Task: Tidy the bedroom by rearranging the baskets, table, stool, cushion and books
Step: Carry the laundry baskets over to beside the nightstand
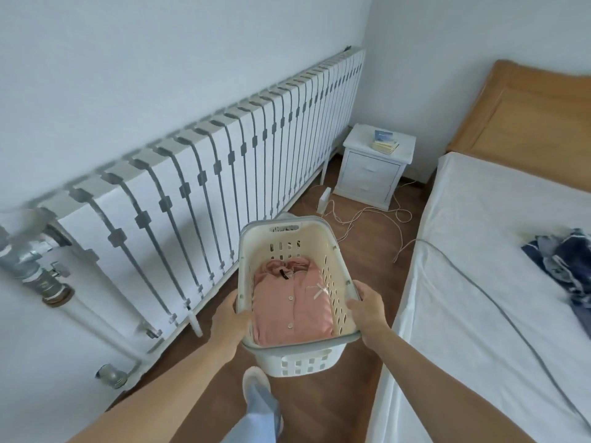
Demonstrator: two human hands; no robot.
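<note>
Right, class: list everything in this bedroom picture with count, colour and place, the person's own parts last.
basket: one, cream, held above floor
garment: one, pink, folded inside basket
radiator: one, white, left wall
bedside table: one, white, far corner
books: small stack, blue and yellow, on bedside table
bed: one, white sheet, right
cloth: one, dark blue, on bed
cables: several, white, on floor
left hand: grips basket's left rim
right hand: grips basket's right rim
</note>
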